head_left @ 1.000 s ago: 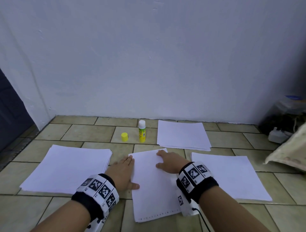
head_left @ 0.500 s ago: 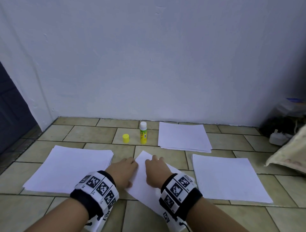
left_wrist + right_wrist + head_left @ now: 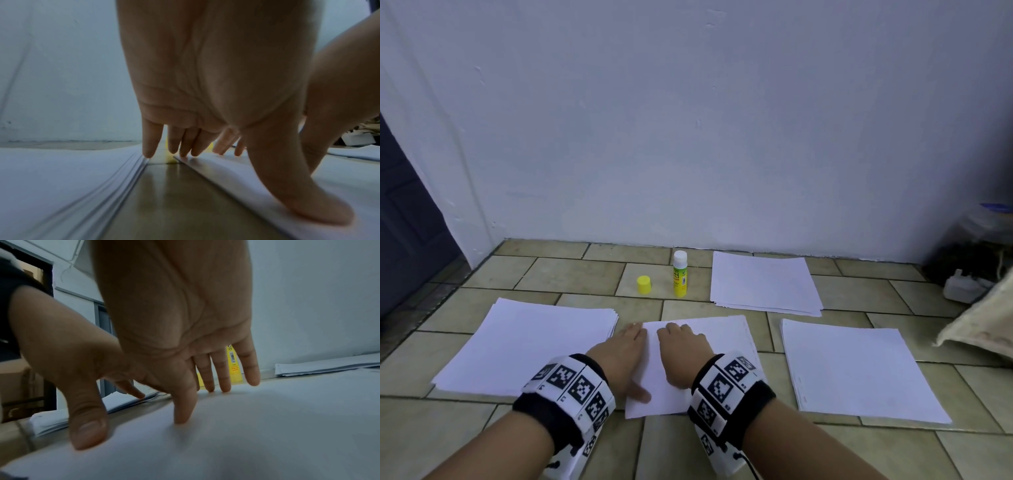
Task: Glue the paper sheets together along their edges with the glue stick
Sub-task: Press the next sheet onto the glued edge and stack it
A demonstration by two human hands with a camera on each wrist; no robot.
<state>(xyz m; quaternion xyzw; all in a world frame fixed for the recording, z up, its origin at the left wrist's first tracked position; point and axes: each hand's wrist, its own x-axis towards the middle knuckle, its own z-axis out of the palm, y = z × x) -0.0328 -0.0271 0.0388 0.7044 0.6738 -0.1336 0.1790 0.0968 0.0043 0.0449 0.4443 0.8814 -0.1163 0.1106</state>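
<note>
The head view takes in the whole tiled floor [image 3: 571, 274]: a centre sheet [image 3: 709, 346] under both hands, a left stack [image 3: 524, 346], a right stack [image 3: 859, 366] and a far stack [image 3: 763, 281] near the wall. The glue stick [image 3: 680, 274] stands upright and uncapped beyond the centre sheet, its yellow cap [image 3: 644, 284] just beside it on the floor, well clear of both hands.

The left wrist view adds that the left hand [image 3: 205, 81] has straight, spread fingers [image 3: 185, 146]: the little finger tip touches the left stack's edge, the other tips touch the centre sheet's far corner, and the thumb presses flat on that sheet. A strip of bare floor separates the two papers.

The right wrist view shows the right hand [image 3: 174, 313] with extended fingers [image 3: 222, 374], tips resting on the centre sheet, thumb down at its near-left edge. The glue stick's label shows between those fingers, beyond them. Neither hand grips anything.
</note>
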